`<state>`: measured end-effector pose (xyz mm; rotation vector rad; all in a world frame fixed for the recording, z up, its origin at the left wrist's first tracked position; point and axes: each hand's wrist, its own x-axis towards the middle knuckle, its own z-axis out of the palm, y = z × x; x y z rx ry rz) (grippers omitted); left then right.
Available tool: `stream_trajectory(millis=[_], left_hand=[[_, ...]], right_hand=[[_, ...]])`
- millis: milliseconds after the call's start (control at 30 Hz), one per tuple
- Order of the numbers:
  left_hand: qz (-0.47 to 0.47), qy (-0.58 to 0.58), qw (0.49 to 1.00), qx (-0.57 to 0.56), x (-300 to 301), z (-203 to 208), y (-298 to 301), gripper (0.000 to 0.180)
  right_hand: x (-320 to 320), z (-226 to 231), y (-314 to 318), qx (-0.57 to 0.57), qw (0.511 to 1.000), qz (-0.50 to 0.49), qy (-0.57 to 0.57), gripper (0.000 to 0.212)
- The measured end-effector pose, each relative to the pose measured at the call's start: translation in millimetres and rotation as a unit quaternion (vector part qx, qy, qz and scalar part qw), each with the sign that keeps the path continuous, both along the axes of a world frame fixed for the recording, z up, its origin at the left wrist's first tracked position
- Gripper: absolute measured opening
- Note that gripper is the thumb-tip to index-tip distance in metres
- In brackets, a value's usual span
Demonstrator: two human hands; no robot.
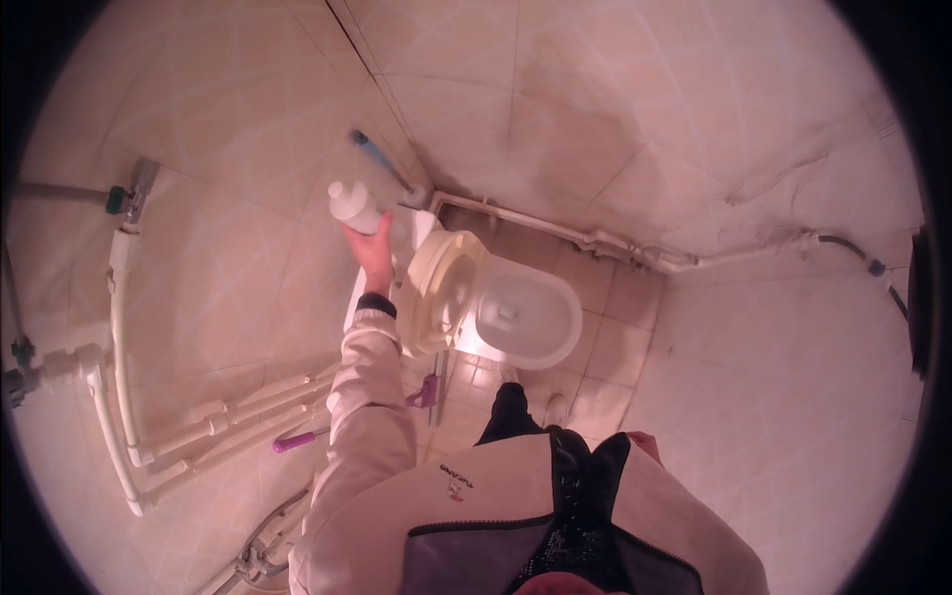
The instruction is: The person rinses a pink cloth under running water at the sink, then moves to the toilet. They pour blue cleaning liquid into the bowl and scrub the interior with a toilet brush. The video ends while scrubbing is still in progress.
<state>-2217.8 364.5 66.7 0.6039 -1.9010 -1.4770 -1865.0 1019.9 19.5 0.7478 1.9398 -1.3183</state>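
Note:
With my left arm stretched forward, my left hand (373,250) is closed around a white plastic bottle (355,206) that has a cap or nozzle at its top. The bottle is held up near the tiled wall, beside the toilet's cistern end. To the right of that hand is a white toilet (569,325), its yellowed seat and lid (426,288) raised and its bowl uncovered. Only a small part of my right hand (647,446) shows at the right edge of my jacket; its fingers are hidden.
A blue-handled brush (374,154) leans in the corner behind the toilet. Pale pipes (213,424) run along the left wall, and another pipe (605,243) follows the far wall. A purple-handled tool (296,441) and a purple tool head (426,392) are left of my feet.

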Motion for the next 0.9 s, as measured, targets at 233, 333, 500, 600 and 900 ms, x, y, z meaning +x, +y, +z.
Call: stream_trajectory(millis=[233, 333, 500, 600, 900], left_hand=[[-0.021, 0.032, 0.998, -0.046, 26.8, 117.0, 20.2, 0.074], [-0.170, 0.003, 0.985, -0.038, 72.4, 168.1, 48.8, 0.071], [-0.232, -0.016, 0.961, -0.151, 133.5, 184.2, 151.0, 0.077], [-0.232, -0.052, 0.955, -0.175, 170.3, 178.8, 210.0, 0.074], [-0.163, -0.144, 0.951, -0.221, 239.2, 168.6, 313.0, 0.070]], right_hand=[[-108.3, 34.2, -54.2, -0.043, 0.995, -0.012, 0.093, 0.027], [-192.3, 90.5, -113.5, -0.071, 0.981, 0.013, 0.179, 0.026], [-267.0, 225.4, -207.3, -0.291, 0.888, 0.113, 0.338, 0.032], [-262.4, 291.5, -222.4, -0.308, 0.823, 0.237, 0.414, 0.035], [-252.4, 312.6, -148.2, -0.354, 0.826, 0.355, 0.258, 0.027]])
